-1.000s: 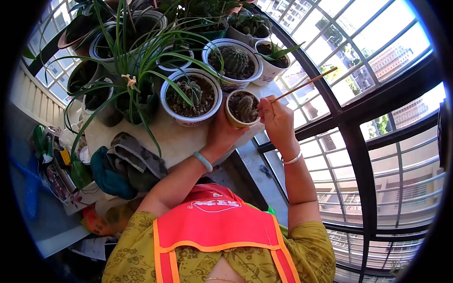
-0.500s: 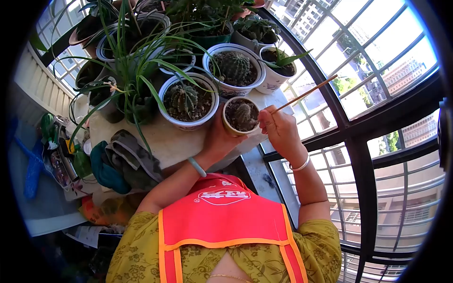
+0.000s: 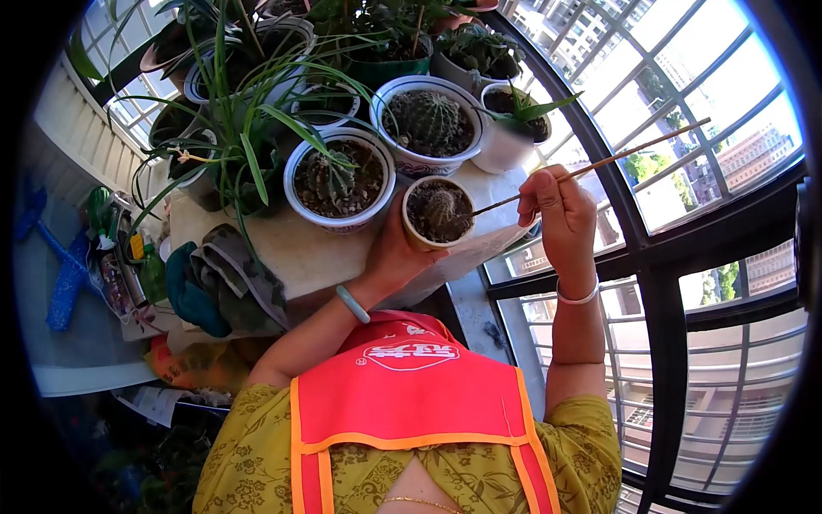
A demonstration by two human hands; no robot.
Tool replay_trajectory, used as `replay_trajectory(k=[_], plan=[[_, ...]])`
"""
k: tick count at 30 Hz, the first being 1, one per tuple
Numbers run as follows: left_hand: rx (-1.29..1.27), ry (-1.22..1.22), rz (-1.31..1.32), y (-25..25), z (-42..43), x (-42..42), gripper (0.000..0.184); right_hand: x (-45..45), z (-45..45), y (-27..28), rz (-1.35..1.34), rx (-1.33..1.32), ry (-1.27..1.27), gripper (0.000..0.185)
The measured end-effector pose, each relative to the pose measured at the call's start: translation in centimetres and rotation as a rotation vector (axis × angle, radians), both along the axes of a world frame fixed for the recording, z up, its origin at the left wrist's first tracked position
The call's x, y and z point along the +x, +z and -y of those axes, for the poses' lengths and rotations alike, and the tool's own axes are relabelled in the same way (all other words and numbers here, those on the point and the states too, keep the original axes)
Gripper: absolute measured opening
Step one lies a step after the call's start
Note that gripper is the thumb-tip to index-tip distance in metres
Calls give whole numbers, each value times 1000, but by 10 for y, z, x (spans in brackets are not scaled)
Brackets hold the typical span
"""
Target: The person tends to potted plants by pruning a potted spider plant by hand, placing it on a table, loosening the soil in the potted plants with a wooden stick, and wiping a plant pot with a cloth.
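Note:
My left hand is wrapped around a small round flower pot near the table's front edge. A small spiny cactus grows in the dark soil inside it. To the right, my right hand pinches a long thin wooden stick between thumb and fingers. The stick's darker tip reaches the pot's right rim, by the soil; whether it touches the soil I cannot tell. Close behind the small pot stand two larger white pots holding a ribbed cactus and a bigger cactus.
A leafy plant in a white pot stands at the back right. Long green leaves spread over the table's left side. A crumpled camouflage cloth lies on the table's left edge. A barred window borders the right side.
My right hand has moved right, away from the pot, drawing the stick back with it; more of the stick's lower end shows. My left hand stays on the pot.

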State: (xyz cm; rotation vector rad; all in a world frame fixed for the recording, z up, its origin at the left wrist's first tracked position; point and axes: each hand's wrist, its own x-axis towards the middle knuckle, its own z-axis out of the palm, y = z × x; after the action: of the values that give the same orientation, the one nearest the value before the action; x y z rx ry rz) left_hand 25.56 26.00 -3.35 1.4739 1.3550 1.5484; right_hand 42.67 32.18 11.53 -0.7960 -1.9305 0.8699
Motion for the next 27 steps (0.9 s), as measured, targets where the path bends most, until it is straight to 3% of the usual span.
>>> replay_trajectory(k=[5,6,15,22,27], plan=[[-32,5,22,1,2,0,93,-7,1,-12,162,137,-49,24],[-33,3,22,0,1,0,93,-11,1,-26,127,50,-2,19],[-35,-10,28,-1,0,0,90,-17,19,-30,266,454,91,11],[-10,10,28,-3,1,0,91,-8,10,-13,225,359,-93,17],[-26,20,-9,2,-1,0,91,-17,-8,-50,266,116,-32,23]])
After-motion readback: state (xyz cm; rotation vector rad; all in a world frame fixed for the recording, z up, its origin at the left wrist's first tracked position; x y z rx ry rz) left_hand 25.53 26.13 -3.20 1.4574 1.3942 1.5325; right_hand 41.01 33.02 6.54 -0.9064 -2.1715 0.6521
